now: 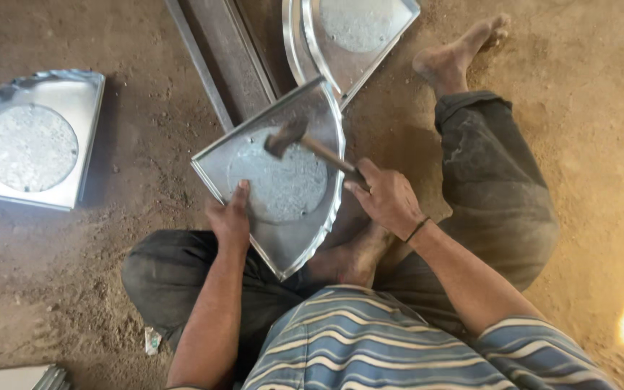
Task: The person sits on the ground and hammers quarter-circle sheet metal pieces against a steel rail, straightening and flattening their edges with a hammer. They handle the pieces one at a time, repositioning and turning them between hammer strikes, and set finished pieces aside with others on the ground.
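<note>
1. Both hands work at the middle of the frame: the left hand [230,217] lies flat with fingers together, pressed on the lower left part of a metal tray [283,180], thumb at the edge of its rough round patch
2. Right hand [388,198], just right of centre, is closed in a fist round the wooden handle of a hammer [305,141], a dark band on its wrist
3. Sheet-metal tray is a quarter-round, fan-shaped pan with a raised rim; its pointed corner aims down toward the person's lap, its curved, crimped edge runs along the right side, and its long axis runs from lower centre to upper centre. Nothing lies in it but the hammer head
4. Hammer's long axis slants from the fist up and left; its dark head sits over the upper part of the grey round patch, whether touching I cannot tell
5. At the far left of the frame a second tray [34,137] of the same shape lies on the dirt floor [579,87], empty, with the same round patch
6. At the top centre a third tray [359,32] rests partly out of frame, beside dark metal bars [218,54] lying on a slant
7. At the upper right a bare foot [460,54] rests on the dirt
</note>
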